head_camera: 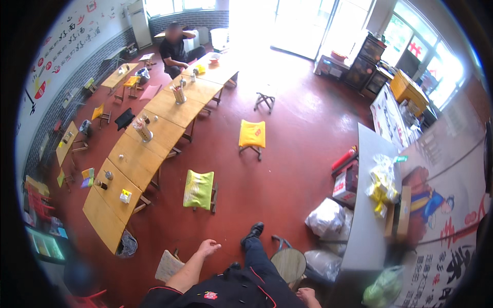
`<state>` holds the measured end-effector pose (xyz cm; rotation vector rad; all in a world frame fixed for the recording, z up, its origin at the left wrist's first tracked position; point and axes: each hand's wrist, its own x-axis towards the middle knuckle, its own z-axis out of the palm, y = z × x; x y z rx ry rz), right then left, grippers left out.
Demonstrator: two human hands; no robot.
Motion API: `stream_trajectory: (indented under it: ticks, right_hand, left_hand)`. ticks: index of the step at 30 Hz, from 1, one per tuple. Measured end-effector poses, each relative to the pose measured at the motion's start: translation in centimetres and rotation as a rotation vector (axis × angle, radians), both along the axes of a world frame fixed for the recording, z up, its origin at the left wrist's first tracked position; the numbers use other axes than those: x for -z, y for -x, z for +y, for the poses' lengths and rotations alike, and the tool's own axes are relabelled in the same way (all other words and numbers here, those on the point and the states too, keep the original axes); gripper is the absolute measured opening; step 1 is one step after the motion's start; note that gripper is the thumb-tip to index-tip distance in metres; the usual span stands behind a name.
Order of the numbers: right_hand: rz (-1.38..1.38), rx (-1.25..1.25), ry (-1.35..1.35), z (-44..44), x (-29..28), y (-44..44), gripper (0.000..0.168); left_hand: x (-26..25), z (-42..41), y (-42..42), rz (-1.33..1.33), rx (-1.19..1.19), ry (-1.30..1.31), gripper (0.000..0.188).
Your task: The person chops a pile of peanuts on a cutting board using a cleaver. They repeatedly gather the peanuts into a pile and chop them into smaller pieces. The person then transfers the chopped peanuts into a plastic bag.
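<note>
My left hand [209, 248] is held out over the red floor, empty, with its fingers loosely curled, above and beside a pale patterned folding stool [168, 265]. Low at the right, my right hand [307, 294] hangs near a round wooden-topped stool [289, 265]; its fingers look bent, and whether it holds anything cannot be told. Ahead stand a green folding stool [198, 189] and a yellow one [252, 133]. To the left runs a row of wooden tables [133, 154] bearing chopstick holders [142, 130], small jars and a yellow and white packet [125, 196].
A grey counter [362, 231] with yellow and white plastic bags [381, 184] runs along my right. Filled plastic bags [325, 217], boxes [345, 184] and a fire extinguisher [344, 158] stand beside it. A person in black [173, 50] sits behind the far tables. A lined bin [127, 244] stands at the near table end.
</note>
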<state>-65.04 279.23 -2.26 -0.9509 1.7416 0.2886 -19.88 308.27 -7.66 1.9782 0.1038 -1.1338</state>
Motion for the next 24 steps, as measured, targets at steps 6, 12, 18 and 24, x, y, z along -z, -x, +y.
stream_trajectory:
  ticks: [6,12,18,24]
  right_hand:
    - [-0.293,0.022,-0.014,-12.2,4.3,-12.7,0.005]
    - [-0.466,-0.191,0.085,-24.3,1.7,-27.3,0.016]
    - [-0.399,-0.143,0.088,-33.2,1.9,-31.5,0.019]
    - [-0.189,0.053,-0.043,-37.4,6.8,-29.3,0.009]
  left_hand:
    - [-1.9,-2.8,-5.9,0.068,-0.083,-0.270,0.044]
    - [-4.7,-8.3,-14.0,0.005,-0.134,-0.312,0.043]
    - [-6.2,-21.6,-20.7,0.008,-0.187,-0.064,0.057]
    - [-0.1,-28.8,-27.9,0.016,-0.042,-0.172,0.058]
